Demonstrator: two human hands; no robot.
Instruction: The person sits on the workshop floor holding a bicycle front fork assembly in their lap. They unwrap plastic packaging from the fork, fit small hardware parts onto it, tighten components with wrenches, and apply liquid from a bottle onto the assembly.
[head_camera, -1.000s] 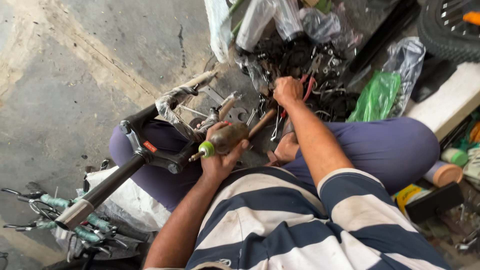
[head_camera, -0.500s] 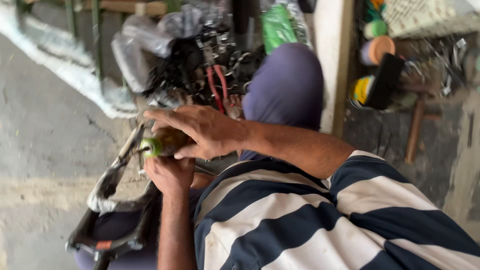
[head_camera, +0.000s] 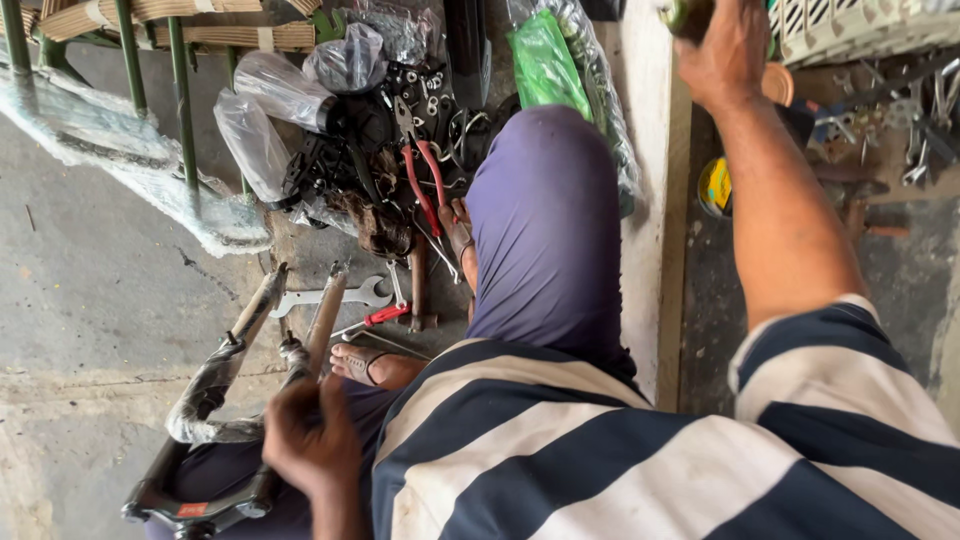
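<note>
My left hand (head_camera: 310, 440) grips one leg of a black bicycle fork (head_camera: 215, 385) that rests across my lap, its two legs pointing up toward a flat wrench (head_camera: 330, 297). Stretched far up to the right, my right hand (head_camera: 730, 50) is closed on a green-handled tool (head_camera: 685, 15), only the end of which shows at the frame's top edge. It hangs above a white plank (head_camera: 650, 200) and beside a white crate (head_camera: 860, 30). My knee in purple trousers (head_camera: 545, 220) lies between the two hands.
Red-handled pliers (head_camera: 425, 185) lie in a heap of black metal parts and plastic bags (head_camera: 280, 90). A small red-handled tool (head_camera: 385, 315) lies near my foot. A green bag (head_camera: 545, 60), a yellow tin (head_camera: 715, 185) and loose tools (head_camera: 920, 140) are at right.
My right hand has left the fork and swung up and to the right, carrying the green-handled tool. The left hand stays on the fork. The view has turned right.
</note>
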